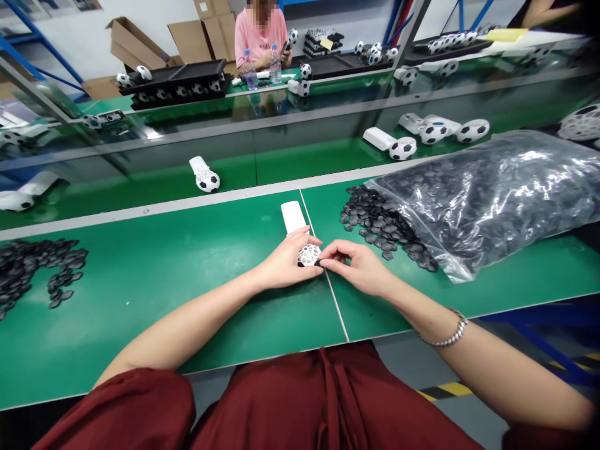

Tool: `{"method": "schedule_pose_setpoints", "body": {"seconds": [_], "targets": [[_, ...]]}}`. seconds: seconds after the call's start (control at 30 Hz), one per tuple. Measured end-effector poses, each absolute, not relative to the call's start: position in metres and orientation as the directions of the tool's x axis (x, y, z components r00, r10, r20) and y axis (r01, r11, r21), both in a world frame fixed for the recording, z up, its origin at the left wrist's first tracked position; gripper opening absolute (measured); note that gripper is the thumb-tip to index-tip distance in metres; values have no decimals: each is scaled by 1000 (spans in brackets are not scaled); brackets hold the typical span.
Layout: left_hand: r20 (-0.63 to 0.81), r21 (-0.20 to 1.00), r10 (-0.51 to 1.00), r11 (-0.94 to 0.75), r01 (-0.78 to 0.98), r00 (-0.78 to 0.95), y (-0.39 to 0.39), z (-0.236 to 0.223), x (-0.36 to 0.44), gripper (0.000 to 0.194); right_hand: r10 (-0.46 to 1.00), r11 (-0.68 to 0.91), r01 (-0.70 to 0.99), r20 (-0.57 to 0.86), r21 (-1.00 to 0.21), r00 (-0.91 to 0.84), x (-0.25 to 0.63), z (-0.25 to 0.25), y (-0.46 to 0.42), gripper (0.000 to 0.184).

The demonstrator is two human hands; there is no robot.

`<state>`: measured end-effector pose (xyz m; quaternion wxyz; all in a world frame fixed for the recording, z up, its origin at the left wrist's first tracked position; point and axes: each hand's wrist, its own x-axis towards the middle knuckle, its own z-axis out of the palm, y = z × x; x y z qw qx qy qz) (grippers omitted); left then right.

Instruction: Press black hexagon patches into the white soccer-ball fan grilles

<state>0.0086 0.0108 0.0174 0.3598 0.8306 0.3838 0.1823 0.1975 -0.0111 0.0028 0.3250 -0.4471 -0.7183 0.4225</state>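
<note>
A white device with a long handle and a round football-patterned head lies on the green bench in front of me. My left hand is closed around the round head from the left. My right hand pinches a small black piece against the head's lower right side. Just right of my hands lies a heap of small black hexagonal pieces.
A large clear plastic bag full of black pieces lies at the right. More black pieces are heaped at the left. Finished football devices ride the conveyor behind. A person in pink sits opposite.
</note>
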Motion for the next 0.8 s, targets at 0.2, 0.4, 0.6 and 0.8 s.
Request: {"method": "schedule_pose_setpoints", "body": {"seconds": [0.2, 0.4, 0.6, 0.8], "targets": [[70, 758, 803, -428, 492, 591, 8, 12, 13, 32, 917, 162, 285, 37, -945, -398, 193, 0, -5, 11], [85, 760, 780, -453, 467, 620, 11, 10, 12, 31, 916, 166, 305, 32, -938, -400, 194, -9, 2, 16], [67, 764, 770, -449, 464, 635, 14, 11, 6, 41, 952, 294, 809, 229, -509, -201, 230, -13, 32, 7], [97, 742, 719, -513, 431, 688, 14, 8, -1, 35, 916, 371, 928, 181, -34, -359, 240, -20, 44, 19]]}}
